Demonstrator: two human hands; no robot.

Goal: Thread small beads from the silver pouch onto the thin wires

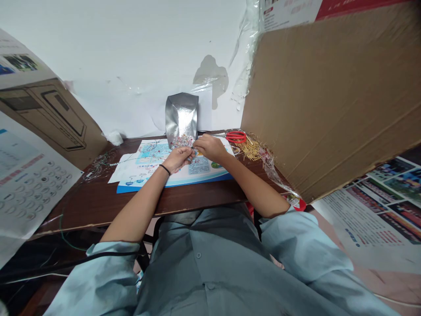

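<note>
On the brown table [197,196], colourful beads [182,141] lie just beyond left hand [179,159] and right hand [211,147], each grip pinched narrow, contents unclear.

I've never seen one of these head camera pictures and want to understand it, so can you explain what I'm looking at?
There is no machine here: one camera on a person's head looks down at their own bare left hand and right hand. On the dark table lie printed sheets, with small colourful pieces before a silver pouch. To the right are red-handled scissors and thin golden sticks. The fingers meet over the sheets; whatever they pinch is too small to tell.
</note>
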